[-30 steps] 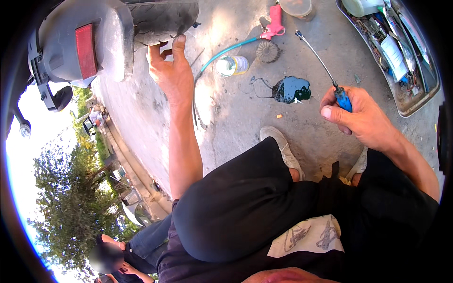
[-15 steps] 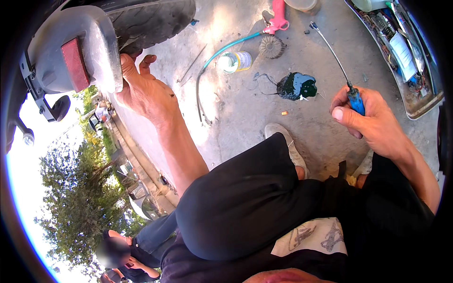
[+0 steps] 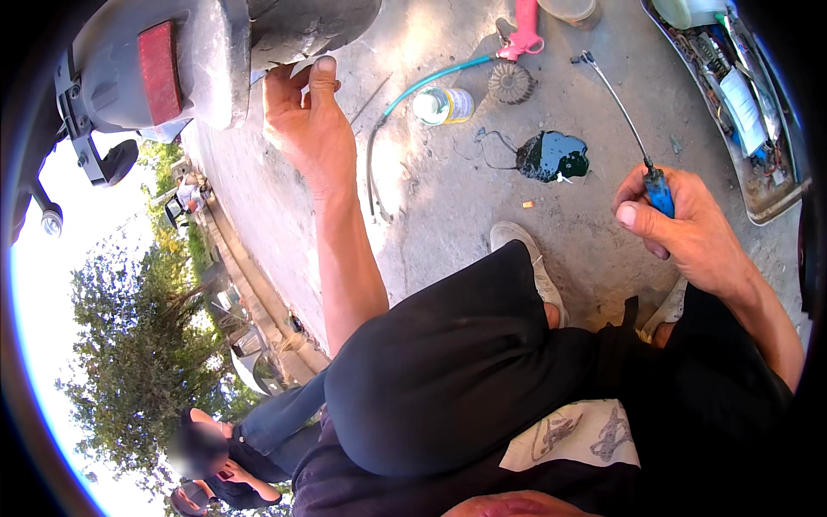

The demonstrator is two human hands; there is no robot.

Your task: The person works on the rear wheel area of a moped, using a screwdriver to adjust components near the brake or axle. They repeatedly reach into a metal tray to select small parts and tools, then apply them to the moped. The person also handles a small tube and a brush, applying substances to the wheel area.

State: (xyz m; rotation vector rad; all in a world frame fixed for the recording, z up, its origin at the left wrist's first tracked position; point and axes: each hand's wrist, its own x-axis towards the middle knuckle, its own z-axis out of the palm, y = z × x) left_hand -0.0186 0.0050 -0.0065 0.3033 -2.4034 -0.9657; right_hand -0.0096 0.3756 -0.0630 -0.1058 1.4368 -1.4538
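Tyre (image 3: 314, 26) above my left hand (image 3: 314, 129): cut off by the upper edge. Whether that hand touches it, I can't tell. Blue-handled tool (image 3: 659, 191): grip partly hidden by my right hand (image 3: 685, 215), tip too small to make out. Pink gun (image 3: 522, 33), up and left of my right hand: top cut off. Tray (image 3: 767, 209), up and right of it: also cut off, small contents indistinct. Person (image 3: 245, 484) far below my left hand: face blurred.

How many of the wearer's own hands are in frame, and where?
2. Left hand: upper left, close by the tire, contact unclear. Right hand: right side, gripping a blue-handled tool. Neither is hidden, though some fingertips are out of sight.
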